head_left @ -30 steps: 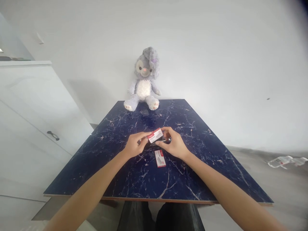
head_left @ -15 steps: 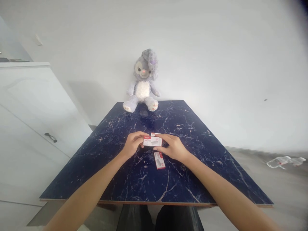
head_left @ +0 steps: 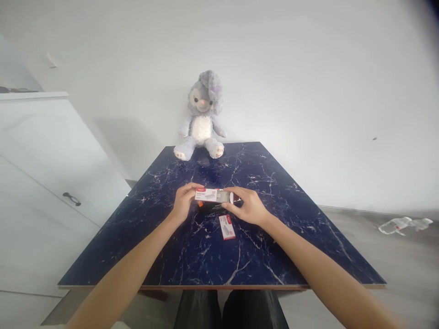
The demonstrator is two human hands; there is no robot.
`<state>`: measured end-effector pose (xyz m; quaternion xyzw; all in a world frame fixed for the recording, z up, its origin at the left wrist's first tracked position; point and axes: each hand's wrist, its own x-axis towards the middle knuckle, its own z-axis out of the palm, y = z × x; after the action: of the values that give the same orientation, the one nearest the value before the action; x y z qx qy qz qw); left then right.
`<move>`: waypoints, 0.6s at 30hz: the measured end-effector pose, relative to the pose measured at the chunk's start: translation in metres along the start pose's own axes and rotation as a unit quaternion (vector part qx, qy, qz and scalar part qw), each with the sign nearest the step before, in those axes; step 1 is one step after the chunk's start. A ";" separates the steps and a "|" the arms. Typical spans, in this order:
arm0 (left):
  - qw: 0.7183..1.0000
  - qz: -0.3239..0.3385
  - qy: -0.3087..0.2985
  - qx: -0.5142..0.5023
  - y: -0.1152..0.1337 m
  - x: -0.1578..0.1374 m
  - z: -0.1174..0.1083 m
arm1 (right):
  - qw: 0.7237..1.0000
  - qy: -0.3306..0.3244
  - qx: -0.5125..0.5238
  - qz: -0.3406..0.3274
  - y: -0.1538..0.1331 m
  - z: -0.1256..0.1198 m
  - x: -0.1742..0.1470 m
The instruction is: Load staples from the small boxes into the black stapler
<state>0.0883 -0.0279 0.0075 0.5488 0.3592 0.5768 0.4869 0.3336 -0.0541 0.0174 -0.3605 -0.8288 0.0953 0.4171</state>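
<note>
A small white and red staple box (head_left: 206,195) is held up between my two hands, pulled partly open. My left hand (head_left: 182,201) grips the left end of its printed sleeve. At the right end, my right hand (head_left: 249,205) holds the grey inner tray (head_left: 225,197), which sticks out of the sleeve. Just below my right hand, a second staple box (head_left: 227,227) lies on the table. A dark object with an orange part (head_left: 200,204) shows behind and under the held box, mostly hidden; I cannot make out its kind.
The blue marbled table (head_left: 164,256) stretches from my legs to the wall. A grey plush rabbit (head_left: 201,119) sits at its far edge. A white cabinet (head_left: 37,192) stands on the left. Clear plastic bottles (head_left: 398,225) lie on the floor at the right.
The held box has been drawn open: its sleeve has moved left with my left hand, and the grey tray now shows at the right. The orange part has come into view.
</note>
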 end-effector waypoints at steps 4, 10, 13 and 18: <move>0.999 0.029 0.002 -0.015 0.007 0.000 -0.001 | 1.000 -0.006 -0.013 0.006 0.001 0.006 -0.002; 0.988 0.064 -0.139 0.032 0.025 -0.008 0.007 | 0.998 0.001 -0.034 0.053 -0.002 0.015 -0.006; 0.989 0.056 -0.127 0.048 0.024 -0.009 0.008 | 0.998 -0.002 -0.036 0.053 -0.003 0.014 -0.005; 0.996 0.031 -0.088 0.001 0.014 -0.004 0.005 | 0.998 0.002 -0.022 0.061 -0.004 0.009 -0.003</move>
<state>0.0902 -0.0365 0.0202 0.6086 0.2990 0.5407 0.4979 0.3257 -0.0582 0.0116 -0.4194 -0.8065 0.1014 0.4041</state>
